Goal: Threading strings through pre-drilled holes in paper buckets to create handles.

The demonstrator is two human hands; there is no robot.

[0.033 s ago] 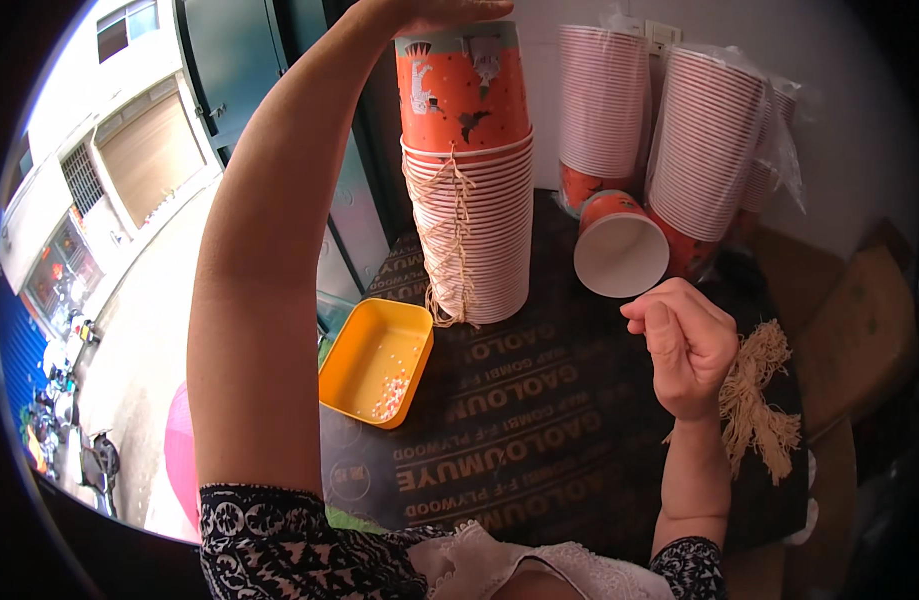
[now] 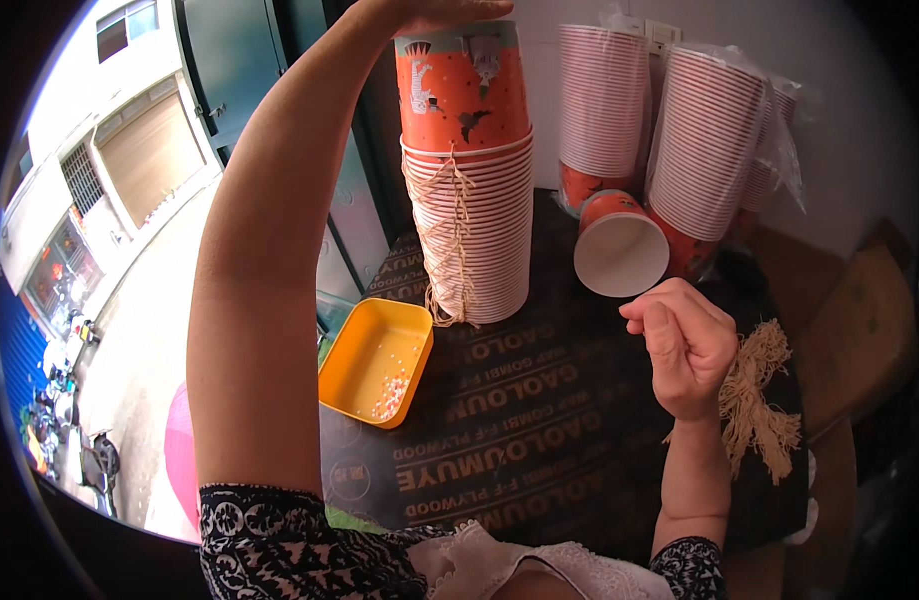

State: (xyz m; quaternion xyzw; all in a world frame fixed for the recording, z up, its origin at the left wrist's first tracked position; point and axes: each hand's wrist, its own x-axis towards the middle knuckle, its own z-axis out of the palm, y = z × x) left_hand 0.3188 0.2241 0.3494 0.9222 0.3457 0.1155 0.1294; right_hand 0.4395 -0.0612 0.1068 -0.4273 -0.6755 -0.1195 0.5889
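Note:
A tall stack of upside-down paper cups [image 2: 466,95] stands on the dark board, the top one orange with printed figures and the rims of the rest showing pale below. My left hand [image 2: 449,12] lies flat on top of the stack, fingers stretched out and partly cut off by the upper edge. Thin tan strings with knots [image 2: 456,235] hang down the stack's near left side. My right hand [image 2: 687,348] is closed in the air above the board, thumb against the curled fingers; whatever it may hold is hidden. Beside its wrist lies a bundle of tan strings [image 2: 757,405].
A yellow tray [image 2: 356,345] holding small pale and orange beads sits left of the stack. A loose orange cup [image 2: 621,252] lies on its side, mouth toward me. Behind it stand plastic-wrapped cup stacks [image 2: 707,135]. Cardboard [image 2: 859,330] is at the right, a green door [image 2: 234,70] at the left.

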